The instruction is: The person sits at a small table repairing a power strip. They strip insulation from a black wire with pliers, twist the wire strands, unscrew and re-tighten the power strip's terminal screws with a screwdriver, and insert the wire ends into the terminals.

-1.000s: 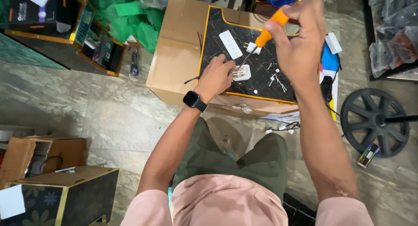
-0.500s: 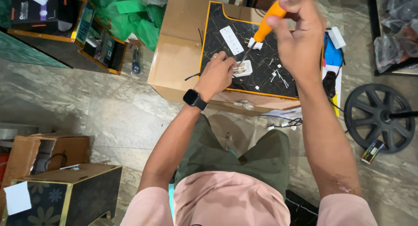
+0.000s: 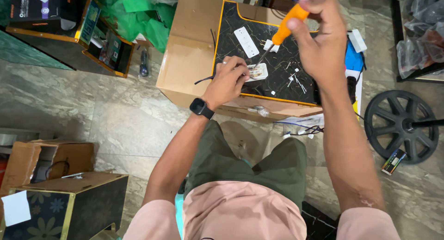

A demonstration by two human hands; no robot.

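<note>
Gripping one orange screwdriver (image 3: 283, 32), right hand (image 3: 319, 41) fingers pinching; left hand (image 3: 227, 80) fingers pinching one white socket (image 3: 258, 72).

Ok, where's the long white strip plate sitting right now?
In the head view the long white strip plate lies on the black marbled board, above the left hand and left of the orange-handled screwdriver in the right hand.

Small screws (image 3: 296, 80) and a white strip (image 3: 246, 42) lie scattered on the dark surface (image 3: 231, 23) around the left grip (image 3: 227, 80). Bare cardboard (image 3: 189, 60) lies open to its left.
</note>
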